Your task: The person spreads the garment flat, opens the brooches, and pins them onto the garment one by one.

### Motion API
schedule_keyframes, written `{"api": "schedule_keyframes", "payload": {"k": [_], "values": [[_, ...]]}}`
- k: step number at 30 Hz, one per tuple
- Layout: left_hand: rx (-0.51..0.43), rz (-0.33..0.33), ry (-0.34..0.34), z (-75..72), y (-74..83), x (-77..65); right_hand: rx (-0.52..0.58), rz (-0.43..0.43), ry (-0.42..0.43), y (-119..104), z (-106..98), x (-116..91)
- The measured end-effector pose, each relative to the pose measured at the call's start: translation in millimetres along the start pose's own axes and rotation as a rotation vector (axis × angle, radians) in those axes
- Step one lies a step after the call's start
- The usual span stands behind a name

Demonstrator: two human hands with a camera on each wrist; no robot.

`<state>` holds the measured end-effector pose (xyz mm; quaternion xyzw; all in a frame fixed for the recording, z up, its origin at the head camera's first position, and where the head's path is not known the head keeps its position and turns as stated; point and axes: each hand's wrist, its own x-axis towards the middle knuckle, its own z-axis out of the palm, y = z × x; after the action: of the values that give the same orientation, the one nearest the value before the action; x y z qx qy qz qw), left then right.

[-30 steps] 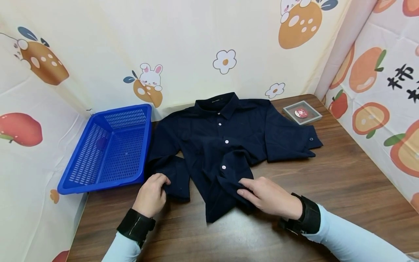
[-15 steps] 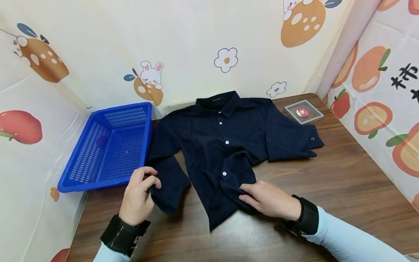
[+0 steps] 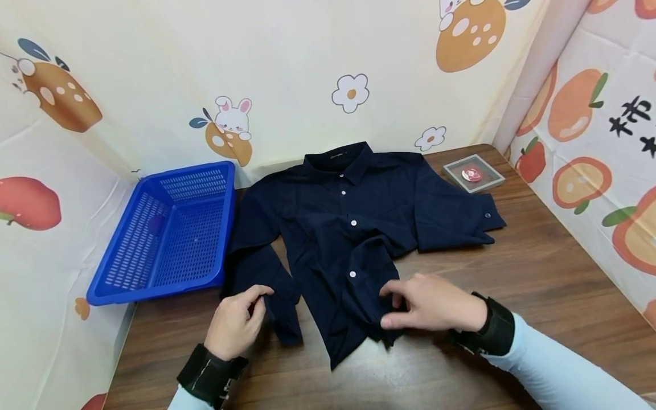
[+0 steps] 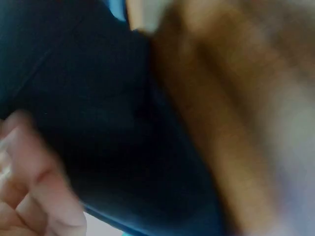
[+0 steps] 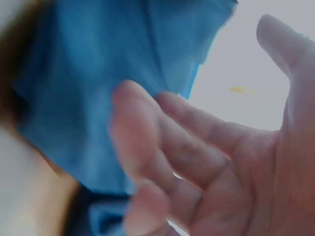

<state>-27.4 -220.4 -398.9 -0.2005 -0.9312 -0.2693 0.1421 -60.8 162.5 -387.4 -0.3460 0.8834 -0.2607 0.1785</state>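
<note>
A dark navy button-up shirt (image 3: pixel 328 228) lies front up, with its collar toward the wall. My left hand (image 3: pixel 237 324) pinches the lower end of the sleeve on the left. In the left wrist view, curled fingers (image 4: pixel 47 177) show against the blurred dark cloth; the pinch itself is not visible there. At the lower front edge of the shirt, my right hand (image 3: pixel 433 303) has its thumb and fingers parted, with nothing gripped. The right wrist view shows these loosely bent fingers (image 5: pixel 138 128) beside the cloth, which looks blue there. The other sleeve (image 3: pixel 451 216) lies folded at the right.
A blue perforated plastic basket (image 3: pixel 222 250) stands left of the shirt, close to the sleeve. At the back right of the wooden table (image 3: pixel 543 296) lies a small grey-framed square case (image 3: pixel 474 173) with a red round piece. Printed cloth walls enclose the back and sides.
My left hand swung left with the sleeve end, then came back right, and the cuff now hangs lower. The right hand let go of the shirt's front edge and drew slightly right.
</note>
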Motion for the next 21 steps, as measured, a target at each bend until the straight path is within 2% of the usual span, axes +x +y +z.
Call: {"api": "schedule_keyframes", "payload": {"k": [5,9,16,21], "values": [[0.014,-0.100,-0.071,5.4,0.2,-8.2,-0.020,-0.064,0.205,-6.2,-24.1,9.4],[0.071,-0.100,-0.091,7.2,2.7,-0.8,-0.021,-0.114,0.239,-18.7,-33.3,24.0],[0.136,0.073,-0.137,1.9,16.0,31.1,0.005,-0.155,0.193,-40.7,-40.4,64.7],[0.231,0.203,-0.247,-0.1,33.2,56.3,0.093,-0.181,0.173,-53.3,-44.3,92.3]]}}
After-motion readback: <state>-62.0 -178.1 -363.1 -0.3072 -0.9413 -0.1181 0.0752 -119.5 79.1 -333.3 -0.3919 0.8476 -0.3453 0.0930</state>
